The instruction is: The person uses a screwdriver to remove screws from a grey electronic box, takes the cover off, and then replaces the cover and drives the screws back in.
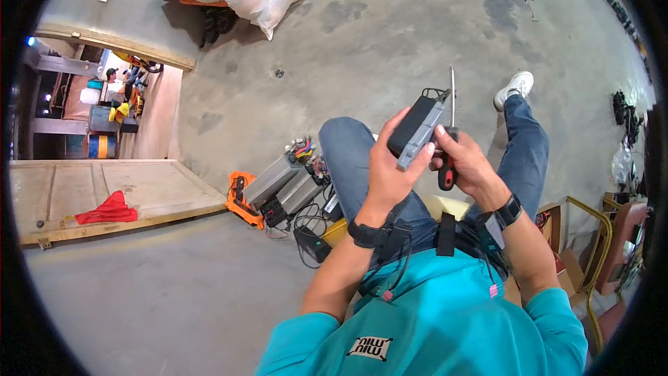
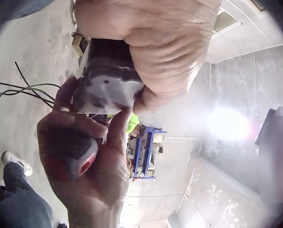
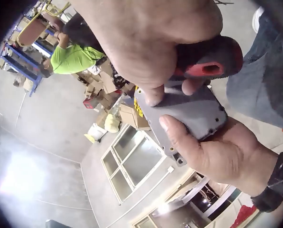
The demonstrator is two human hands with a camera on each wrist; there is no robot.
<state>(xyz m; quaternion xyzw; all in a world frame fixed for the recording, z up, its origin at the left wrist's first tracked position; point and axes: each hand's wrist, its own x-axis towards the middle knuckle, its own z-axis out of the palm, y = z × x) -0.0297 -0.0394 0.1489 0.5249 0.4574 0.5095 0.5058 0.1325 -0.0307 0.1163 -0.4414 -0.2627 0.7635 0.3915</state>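
Note:
A black and grey box-shaped device [image 1: 415,129] with thin dark cables at its far end is held up over the lap. My left hand [image 1: 390,179] grips it from the left side, thumb along its grey face. In the right wrist view, that flat grey cover [image 3: 191,114] shows small holes near its edges. My right hand [image 1: 475,167] holds a screwdriver [image 1: 447,177] by its black and red handle, its long blade pointing away from the body beside the device. Right fingertips also touch the device's grey cover.
On the floor by the left knee lie metal-cased units [image 1: 275,182] with coloured wires, an orange frame [image 1: 243,198] and a black adapter [image 1: 311,244]. A red cloth [image 1: 108,209] lies on a wooden panel. A yellow metal frame [image 1: 595,237] stands right. Another person [image 3: 75,59] appears behind.

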